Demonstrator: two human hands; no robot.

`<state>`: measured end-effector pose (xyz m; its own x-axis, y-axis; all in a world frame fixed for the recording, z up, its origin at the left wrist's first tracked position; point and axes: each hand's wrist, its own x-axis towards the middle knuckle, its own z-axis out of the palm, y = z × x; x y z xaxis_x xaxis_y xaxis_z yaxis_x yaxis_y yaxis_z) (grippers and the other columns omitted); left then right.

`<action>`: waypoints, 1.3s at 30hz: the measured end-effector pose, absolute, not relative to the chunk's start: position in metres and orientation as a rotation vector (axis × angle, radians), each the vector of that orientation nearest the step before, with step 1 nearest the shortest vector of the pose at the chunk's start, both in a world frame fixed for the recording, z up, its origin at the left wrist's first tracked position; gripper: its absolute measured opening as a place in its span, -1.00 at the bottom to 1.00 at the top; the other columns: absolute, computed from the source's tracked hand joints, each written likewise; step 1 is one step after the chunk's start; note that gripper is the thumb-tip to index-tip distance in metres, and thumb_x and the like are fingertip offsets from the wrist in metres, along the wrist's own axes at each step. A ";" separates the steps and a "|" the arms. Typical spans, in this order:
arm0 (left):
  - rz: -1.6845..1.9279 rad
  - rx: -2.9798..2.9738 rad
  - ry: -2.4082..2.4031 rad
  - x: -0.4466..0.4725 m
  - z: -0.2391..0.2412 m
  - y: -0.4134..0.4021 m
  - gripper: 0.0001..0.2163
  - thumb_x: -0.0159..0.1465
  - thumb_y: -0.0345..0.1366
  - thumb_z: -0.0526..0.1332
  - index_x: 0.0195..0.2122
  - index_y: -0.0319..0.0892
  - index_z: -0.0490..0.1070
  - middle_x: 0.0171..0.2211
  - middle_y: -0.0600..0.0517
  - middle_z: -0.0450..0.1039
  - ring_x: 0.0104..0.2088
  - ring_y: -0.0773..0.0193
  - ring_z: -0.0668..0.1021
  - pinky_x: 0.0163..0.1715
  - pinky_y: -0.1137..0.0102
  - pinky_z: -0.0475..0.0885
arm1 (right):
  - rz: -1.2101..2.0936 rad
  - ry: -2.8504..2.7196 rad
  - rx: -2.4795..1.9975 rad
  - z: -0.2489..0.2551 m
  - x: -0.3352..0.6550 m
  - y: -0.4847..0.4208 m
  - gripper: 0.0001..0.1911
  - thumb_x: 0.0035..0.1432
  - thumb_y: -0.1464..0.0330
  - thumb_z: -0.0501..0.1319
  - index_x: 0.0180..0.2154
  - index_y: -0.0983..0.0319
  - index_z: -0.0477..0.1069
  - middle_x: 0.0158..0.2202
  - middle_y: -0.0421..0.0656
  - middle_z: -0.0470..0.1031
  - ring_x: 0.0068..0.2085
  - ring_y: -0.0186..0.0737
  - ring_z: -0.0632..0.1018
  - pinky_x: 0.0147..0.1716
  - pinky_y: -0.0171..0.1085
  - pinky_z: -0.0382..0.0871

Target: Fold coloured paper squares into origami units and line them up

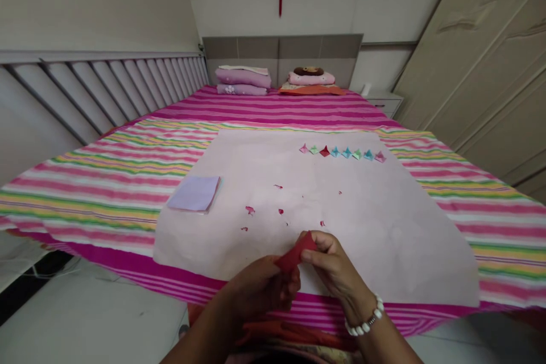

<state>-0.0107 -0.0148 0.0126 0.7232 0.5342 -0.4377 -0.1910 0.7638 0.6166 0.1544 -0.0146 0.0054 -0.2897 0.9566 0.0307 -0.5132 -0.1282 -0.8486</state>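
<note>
A small folded piece of red paper (296,254) is held up between my two hands, over the near edge of the white sheet. My left hand (265,285) pinches its lower left end, fingers curled beneath. At the upper right end, my right hand (327,259) grips the paper between thumb and fingers; a white bead bracelet (365,324) circles that wrist. Several small folded paper shapes, among them a dark red one (325,151) and a blue one (346,153), stand in a row on the far right of the sheet.
The large white sheet (384,239) lies on a bed with a striped cover (111,182). On its left is a stack of lilac paper squares (195,193). Red scraps (250,210) are scattered mid-sheet. Folded bedding (243,78) rests by the headboard; a railing (128,85) runs along the left.
</note>
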 end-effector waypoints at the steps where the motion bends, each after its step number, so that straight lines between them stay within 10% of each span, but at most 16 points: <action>1: 0.468 0.672 0.724 -0.011 0.014 -0.013 -0.84 0.11 -0.26 0.23 -0.45 -0.28 0.44 -0.56 0.04 0.40 -0.58 0.41 0.38 -0.52 0.48 0.22 | 1.681 -0.933 -0.672 0.006 0.154 -0.015 -0.88 -0.06 0.34 0.39 -0.49 0.23 0.50 -0.63 -0.25 0.47 -0.59 -0.32 0.44 -0.51 -0.31 0.34; 7: 0.968 1.045 0.986 -0.021 0.024 -0.001 -0.65 0.25 -0.09 0.11 -0.14 -0.25 0.48 -0.15 -0.11 0.52 -0.12 0.12 0.48 -0.09 0.29 0.32 | 1.606 -0.811 -0.838 0.009 0.153 -0.014 -0.84 -0.17 0.38 0.45 -0.56 0.28 0.51 -0.60 -0.23 0.51 -0.54 -0.38 0.44 -0.47 -0.39 0.31; 16: 0.822 1.229 0.922 -0.026 0.037 -0.002 -0.83 0.11 -0.22 0.31 -0.45 -0.24 0.54 -0.56 0.05 0.45 -0.50 0.35 0.41 -0.44 0.45 0.30 | 1.557 -0.884 -0.946 0.015 0.147 -0.017 -0.80 -0.17 0.32 0.46 -0.58 0.27 0.49 -0.67 -0.25 0.47 -0.64 -0.39 0.40 -0.59 -0.37 0.28; 39: 0.900 0.979 1.014 -0.023 0.031 0.000 -0.70 0.03 -0.09 0.35 -0.35 -0.24 0.51 -0.56 0.05 0.46 -0.54 0.36 0.43 -0.46 0.44 0.29 | 1.194 -1.331 -0.837 0.016 0.155 -0.021 -0.91 0.09 0.38 0.28 -0.40 0.16 0.58 -0.35 -0.15 0.46 -0.47 -0.27 0.51 -0.45 -0.25 0.44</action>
